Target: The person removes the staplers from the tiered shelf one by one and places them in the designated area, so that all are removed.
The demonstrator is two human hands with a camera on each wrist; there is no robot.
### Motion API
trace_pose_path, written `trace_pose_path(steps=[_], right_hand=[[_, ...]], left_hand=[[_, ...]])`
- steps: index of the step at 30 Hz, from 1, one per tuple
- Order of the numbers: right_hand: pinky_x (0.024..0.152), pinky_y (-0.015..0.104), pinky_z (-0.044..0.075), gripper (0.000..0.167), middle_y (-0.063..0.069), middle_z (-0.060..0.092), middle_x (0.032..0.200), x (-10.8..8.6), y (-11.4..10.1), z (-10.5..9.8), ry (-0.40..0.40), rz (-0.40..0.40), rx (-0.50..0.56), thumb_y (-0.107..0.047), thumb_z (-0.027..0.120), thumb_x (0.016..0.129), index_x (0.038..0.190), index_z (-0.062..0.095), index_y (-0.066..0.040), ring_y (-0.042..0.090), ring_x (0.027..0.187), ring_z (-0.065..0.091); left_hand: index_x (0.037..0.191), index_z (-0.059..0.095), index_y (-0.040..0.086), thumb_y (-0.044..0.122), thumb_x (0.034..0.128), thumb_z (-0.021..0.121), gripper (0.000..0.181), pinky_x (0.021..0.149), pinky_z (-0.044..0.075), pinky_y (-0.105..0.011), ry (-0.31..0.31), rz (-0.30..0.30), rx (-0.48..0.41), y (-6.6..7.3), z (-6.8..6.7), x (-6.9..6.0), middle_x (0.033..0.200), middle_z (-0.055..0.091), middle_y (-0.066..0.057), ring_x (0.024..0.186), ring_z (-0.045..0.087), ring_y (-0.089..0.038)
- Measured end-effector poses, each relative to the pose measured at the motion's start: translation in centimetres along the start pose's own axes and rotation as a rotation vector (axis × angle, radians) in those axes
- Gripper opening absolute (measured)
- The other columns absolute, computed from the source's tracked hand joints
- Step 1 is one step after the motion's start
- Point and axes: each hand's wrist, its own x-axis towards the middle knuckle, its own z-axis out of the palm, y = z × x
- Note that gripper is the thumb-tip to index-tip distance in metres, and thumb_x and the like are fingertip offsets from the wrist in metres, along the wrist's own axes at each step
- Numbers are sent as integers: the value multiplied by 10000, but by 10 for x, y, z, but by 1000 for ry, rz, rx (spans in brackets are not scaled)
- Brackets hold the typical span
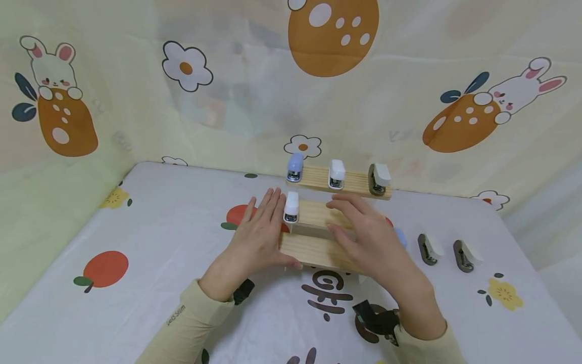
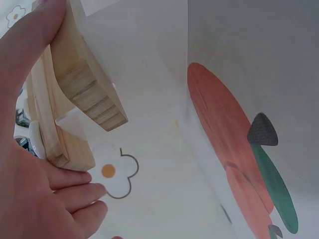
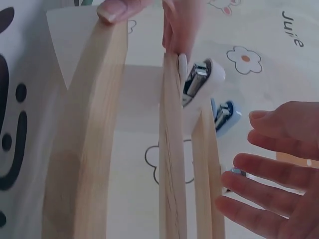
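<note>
My left hand (image 1: 256,232) presses flat along the left end of a tiered wooden rack, fingers straight and thumb on the front of the lowest board (image 1: 313,247). Beside its fingertips, a white stapler (image 1: 291,206) stands upright at the left end of the middle board (image 1: 313,213). Over the right part of the rack hovers my right hand (image 1: 375,240), its fingers spread and slightly bent with nothing between them. In the right wrist view, a gap separates the right fingers (image 3: 269,172) from the boards. The right hand hides the right ends of the lower boards.
On the top board (image 1: 354,178) stand a blue stapler (image 1: 295,166), a white stapler (image 1: 336,173) and a grey-and-white stapler (image 1: 379,178). Two grey-and-white staplers, one nearer (image 1: 428,248) and one farther right (image 1: 466,255), rest on the table. A blue object (image 1: 400,236) is partly hidden behind my right hand.
</note>
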Motion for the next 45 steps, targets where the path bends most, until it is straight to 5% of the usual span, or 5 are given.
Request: trace_pose_path(steps=[14,26,38,45], right_hand=[[1031,453,507,387,139,515,1422,15,-22,36,-47,-52,45,-124,682,926,1294,587,-51,297,1301,543],[1104,422,448,564,129,387,1553,20,-20,58,-46,-83,22,-74,655,938,1469,474,-131,287,1391,457],[1128,396,425,385,114,469,1477,19,-16,56,-45,-38,15,-99,652,947,1318,553,-76,256,1373,477],[1043,360,505,295,107,515,1322,17,-14,55,8,-40,11,-71,675,924,1208,597,-52,232,1181,575]], left_hand=[[1580,107,1,787,578,768,1435,1259,46,-520,-21,-4,-3,-2,-2,-2,1668,80,-151,1561,39,-273],[1585,96,16,786,575,771,1438,1256,53,-535,-19,-5,-15,-2,-2,0,1670,75,-141,1561,44,-271],[1577,123,-4,777,581,775,1424,1254,73,-540,3,17,-3,-2,1,-1,1664,110,-159,1559,65,-284],[1576,122,-9,773,579,780,1429,1255,76,-537,3,20,-2,-2,2,-1,1664,114,-160,1558,74,-285]])
